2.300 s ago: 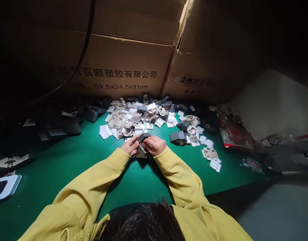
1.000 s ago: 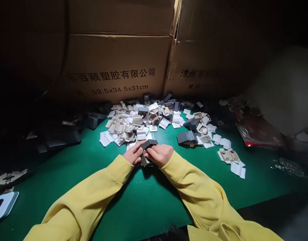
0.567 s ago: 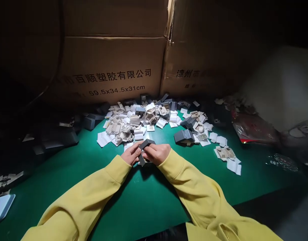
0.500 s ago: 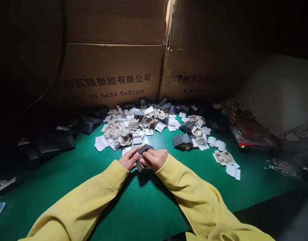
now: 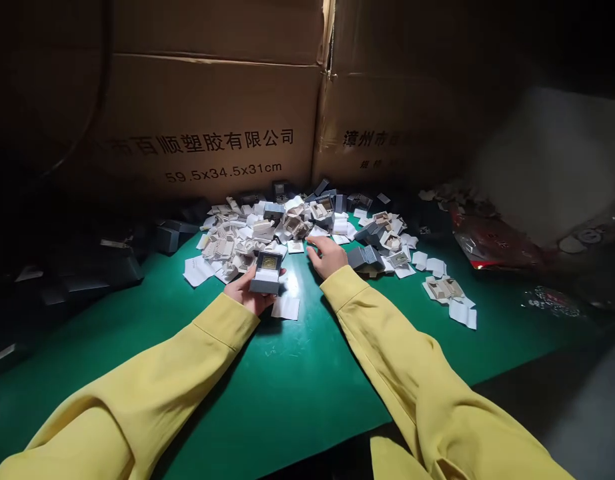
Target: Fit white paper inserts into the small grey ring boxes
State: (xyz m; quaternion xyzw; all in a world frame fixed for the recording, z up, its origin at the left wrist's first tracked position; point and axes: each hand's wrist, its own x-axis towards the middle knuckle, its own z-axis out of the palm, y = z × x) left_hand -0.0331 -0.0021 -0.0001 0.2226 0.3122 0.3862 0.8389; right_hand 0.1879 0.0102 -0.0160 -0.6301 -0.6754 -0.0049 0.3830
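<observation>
A small dark grey hinged box [image 5: 265, 285], lid raised, rests in my left hand [image 5: 246, 291], whose fingers are wrapped round it from below. White lining and a gold-toned panel show inside it. My right hand [image 5: 329, 257] is over the green table at the near edge of the heap, thumb and fingers apart, with nothing seen in it. Close to its fingertips lies a small white piece [image 5: 295, 247]. A creased white paper piece [image 5: 286, 309] lies on the table just right of and below my left hand.
A heap of white and beige paper and card pieces [image 5: 227, 243] spreads before two big cardboard cartons [image 5: 212, 100]. Among and beside it are more dark boxes [image 5: 365, 259]. Loose card inserts [image 5: 445, 289] and a red plastic packet [image 5: 492, 247] lie on the right of the green table [image 5: 287, 400].
Both hands were together on the dark box. Now my left hand alone holds it, open and facing me, and my right hand has moved away to the heap. A white piece now shows below.
</observation>
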